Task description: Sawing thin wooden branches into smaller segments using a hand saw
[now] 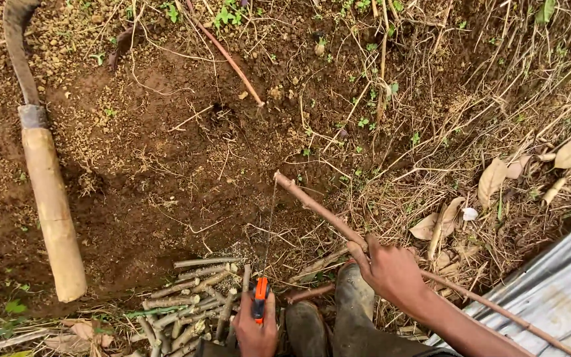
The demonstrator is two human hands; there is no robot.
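While the right hand [391, 270] is clamped round a long thin brown stem [338, 221], the left hand [257, 330] is closed on the orange handle of a small saw [260, 299], whose narrow blade rises up from the handle to meet the stem close to its cut end.

Item 1, step in hand: by the look of it, cutting a short length off the stem's free end. Blade and stem appear to be touching just below the tip; depth of cut cannot be told.

Item 2, next move, as a judgement: it would call for a firm hold by the right hand so the stem does not bounce, and short strokes along the blade's line toward the left hand.

Item 3, beside the left hand: a heap of cut sticks [190, 294] on the ground, lying to its left and just above it. Two dark rubber boots [355, 304] stand between the hands.

Item 4, further out: bare brown soil [160, 165] beyond the blade, open room for a falling piece. A wooden-handled tool [51, 198] lies well to the left. Dry grass and leaves [497, 178] beyond the right hand; the stem's long tail runs back over a grey corrugated sheet [550, 297], whose edge lies near the right forearm.
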